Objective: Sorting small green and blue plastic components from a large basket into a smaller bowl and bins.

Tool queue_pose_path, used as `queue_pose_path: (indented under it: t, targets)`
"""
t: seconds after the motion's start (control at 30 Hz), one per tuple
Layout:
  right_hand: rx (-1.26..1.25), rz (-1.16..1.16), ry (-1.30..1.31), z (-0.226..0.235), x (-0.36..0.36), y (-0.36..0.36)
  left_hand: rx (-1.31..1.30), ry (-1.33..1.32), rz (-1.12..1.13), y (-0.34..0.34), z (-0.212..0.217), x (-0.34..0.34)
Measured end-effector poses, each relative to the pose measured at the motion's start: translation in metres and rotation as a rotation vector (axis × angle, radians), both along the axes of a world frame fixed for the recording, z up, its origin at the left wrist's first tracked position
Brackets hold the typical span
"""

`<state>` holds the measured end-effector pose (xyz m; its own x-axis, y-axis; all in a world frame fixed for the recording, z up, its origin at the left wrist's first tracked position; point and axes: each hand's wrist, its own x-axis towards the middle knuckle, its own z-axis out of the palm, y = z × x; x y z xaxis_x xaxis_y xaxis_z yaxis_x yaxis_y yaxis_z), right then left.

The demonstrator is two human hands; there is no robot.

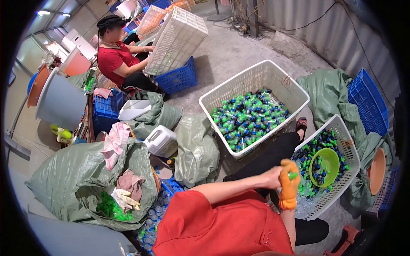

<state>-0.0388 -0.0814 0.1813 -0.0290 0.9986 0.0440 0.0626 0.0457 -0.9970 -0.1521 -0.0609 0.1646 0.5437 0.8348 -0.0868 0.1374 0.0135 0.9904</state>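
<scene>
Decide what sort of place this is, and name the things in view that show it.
Probably a small sorting or assembly workshop. White plastic lattice crates of small green-and-blue capped bottles stand on a bare concrete floor, bulging grey-green woven sacks lie about, and corrugated metal walls enclose it.

Red shirt, orange right glove (289, 184)

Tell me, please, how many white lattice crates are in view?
3: one full of green-capped bottles at centre, one holding a green bowl by the orange-gloved right hand, one tilted in a co-worker's hands. Others may be hidden behind.
</scene>
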Motion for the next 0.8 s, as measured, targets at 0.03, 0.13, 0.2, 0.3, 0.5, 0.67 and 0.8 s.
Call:
queue_pose_path:
  t: [0.03,0.13,0.2,0.3,0.5,0.67,0.8]
  targets:
    - [0.067,0.000,0.037,0.000,-0.007,0.005,0.057,-0.014,0.090,0.005,-0.013,-0.007]
    - [0.066,-0.109,0.292,0.013,-0.030,0.008,0.307,0.367,0.474,0.059,0.009,-0.066]
    - [-0.025,-0.067,0.220,0.002,-0.015,0.003,0.204,0.371,0.843,0.092,0.043,-0.153]
    - [-0.256,0.029,0.015,-0.016,0.031,0.001,0.510,0.142,1.277,0.109,0.093,-0.276]
    - [-0.374,0.014,0.011,-0.030,0.062,-0.007,0.193,0.663,1.089,0.101,0.124,-0.381]
    - [-0.382,0.088,-0.004,-0.027,0.068,-0.010,-0.046,0.952,0.282,0.095,0.035,-0.301]
    - [-0.383,0.127,-0.080,-0.018,0.071,-0.011,0.034,0.800,-0.234,0.074,-0.014,-0.211]
